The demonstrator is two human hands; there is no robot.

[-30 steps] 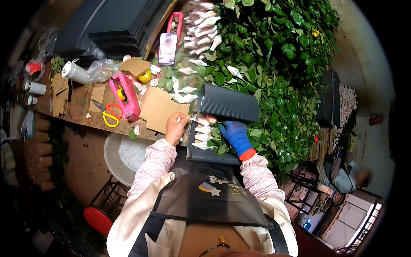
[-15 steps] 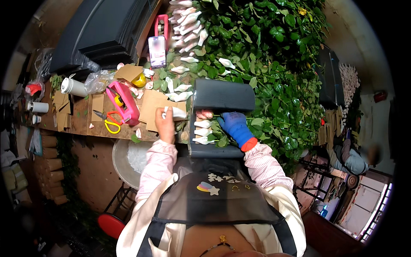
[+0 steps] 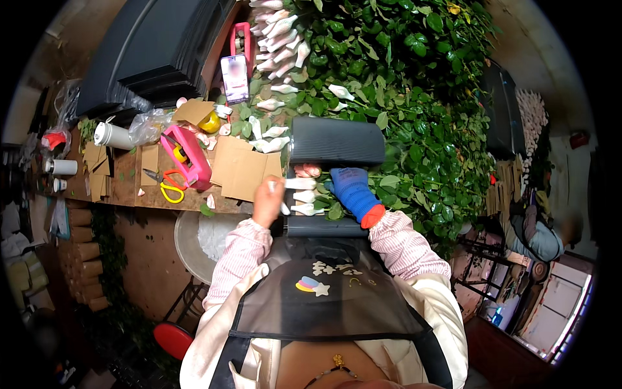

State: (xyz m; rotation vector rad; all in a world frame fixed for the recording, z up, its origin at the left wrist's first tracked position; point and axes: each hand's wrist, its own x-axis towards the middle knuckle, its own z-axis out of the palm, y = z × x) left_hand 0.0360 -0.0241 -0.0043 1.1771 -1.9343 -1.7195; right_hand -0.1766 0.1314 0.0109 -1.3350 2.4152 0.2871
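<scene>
My bare left hand [image 3: 266, 202] is closed on a white bud sleeve [image 3: 285, 208], part of which my fingers hide. It is at the left edge of a black ribbed holder [image 3: 337, 141]. Beside it, several white-sleeved rose buds [image 3: 303, 196] lie in a column between the holder's upper and lower parts. Above them a pink rose [image 3: 307, 170] shows bare petals. On the other side of the buds, my right hand [image 3: 353, 191], in a blue glove with an orange cuff, has its fingers curled among the stems and leaves; what they grip is hidden.
Leafy rose stems [image 3: 414, 123] cover the right of the table. More sleeved buds [image 3: 283, 39] are piled at the back. Leftward are cardboard pieces [image 3: 241, 170], scissors [image 3: 170, 185], a pink tape dispenser [image 3: 188, 155] and a phone [image 3: 234, 78]. A basin [image 3: 188, 243] stands below the edge.
My left hand has moved right and toward me, from over the cardboard to the column of buds, with the white sleeve. The gloved right hand has barely shifted.
</scene>
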